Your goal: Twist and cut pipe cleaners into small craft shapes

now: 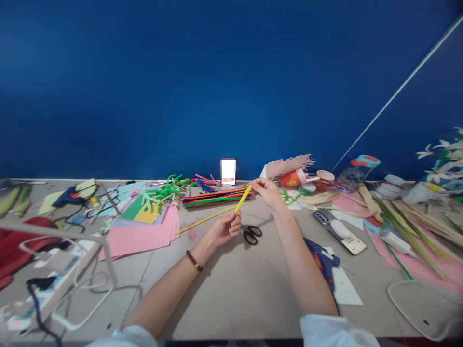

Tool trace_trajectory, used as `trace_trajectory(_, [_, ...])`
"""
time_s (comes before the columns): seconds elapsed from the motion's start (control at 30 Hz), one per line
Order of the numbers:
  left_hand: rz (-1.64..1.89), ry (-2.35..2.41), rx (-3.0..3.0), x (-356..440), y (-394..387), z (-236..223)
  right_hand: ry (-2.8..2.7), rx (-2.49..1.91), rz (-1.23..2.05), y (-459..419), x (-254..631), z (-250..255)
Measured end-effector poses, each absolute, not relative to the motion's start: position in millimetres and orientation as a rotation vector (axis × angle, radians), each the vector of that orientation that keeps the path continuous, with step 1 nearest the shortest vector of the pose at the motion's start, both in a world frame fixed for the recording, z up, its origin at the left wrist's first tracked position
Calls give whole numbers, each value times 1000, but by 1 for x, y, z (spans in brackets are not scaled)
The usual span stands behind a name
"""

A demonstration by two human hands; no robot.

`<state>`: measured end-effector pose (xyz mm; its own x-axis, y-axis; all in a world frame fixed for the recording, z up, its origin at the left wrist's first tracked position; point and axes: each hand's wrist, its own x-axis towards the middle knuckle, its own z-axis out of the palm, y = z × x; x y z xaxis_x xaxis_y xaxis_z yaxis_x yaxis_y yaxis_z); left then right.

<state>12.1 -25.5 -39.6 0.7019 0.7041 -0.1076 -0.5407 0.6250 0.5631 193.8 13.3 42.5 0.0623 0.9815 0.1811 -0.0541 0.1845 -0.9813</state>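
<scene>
You can read no text, brand or number here; the markings on the phone case (355,244) and the red paper cup (290,179) are too small to make out.

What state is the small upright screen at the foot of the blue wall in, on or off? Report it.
On: the screen shows bright white.

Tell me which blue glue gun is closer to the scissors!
The right glue gun, beside the white paper. The left glue gun is much farther away from the scissors.
</scene>
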Motion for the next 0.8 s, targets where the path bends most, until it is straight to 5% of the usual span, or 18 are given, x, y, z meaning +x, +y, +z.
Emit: trace_trajectory(0.8, [806,415,741,14,-24,-55,-1193,-1099,1031,16,198,42])
